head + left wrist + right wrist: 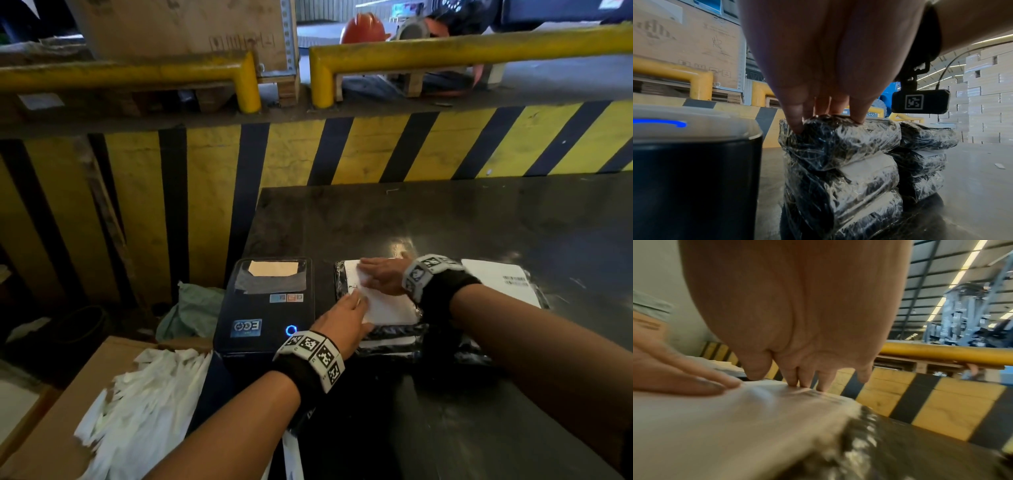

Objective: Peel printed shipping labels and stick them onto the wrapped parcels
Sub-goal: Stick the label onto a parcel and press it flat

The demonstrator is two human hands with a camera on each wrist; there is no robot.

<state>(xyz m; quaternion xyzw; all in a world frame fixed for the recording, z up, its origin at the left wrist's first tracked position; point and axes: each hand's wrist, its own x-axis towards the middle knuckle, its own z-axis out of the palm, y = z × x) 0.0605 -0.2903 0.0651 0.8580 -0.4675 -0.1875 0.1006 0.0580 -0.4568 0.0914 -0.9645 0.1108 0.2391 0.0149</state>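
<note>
Table: I see a dark glossy worktop (445, 219).
Printer: black box-shaped label printer (265, 308), blue light on, left of the parcels.
Parcels: stacked black film-wrapped parcels (838, 162); another pile beside.
Label: white rectangular shipping label (383, 305) flat on the top parcel.
Left hand (346, 322): fingers straight, pressing the label's near edge.
Right hand (383, 275): flat on the label, apparently smoothing; view blurred.

the head view looks forward and down from above onto the table (479, 219); the left wrist view sits low, just behind the left hand (818, 56), facing the parcel stack (838, 162) side-on; the right wrist view rides close over the label (725, 426); all three share that stack's top.
</note>
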